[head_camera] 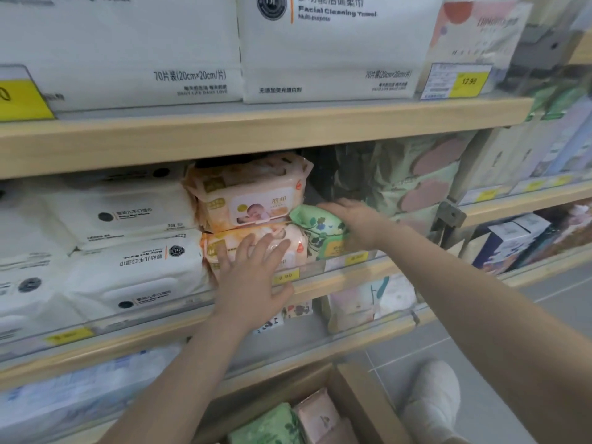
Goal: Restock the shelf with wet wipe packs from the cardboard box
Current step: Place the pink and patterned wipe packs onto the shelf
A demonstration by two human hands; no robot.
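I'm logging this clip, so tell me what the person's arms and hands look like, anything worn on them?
Both arms are bare as far as the picture shows: no sleeves, gloves, watch, rings or bracelets visible on the left hand or right hand. Nails look short and unpainted, though the picture is a little blurred. Lower right, a white shoe shows.

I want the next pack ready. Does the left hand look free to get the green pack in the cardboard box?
Probably yes: the left hand only rests open on the orange pack, and the green pack lies uncovered in the cardboard box.
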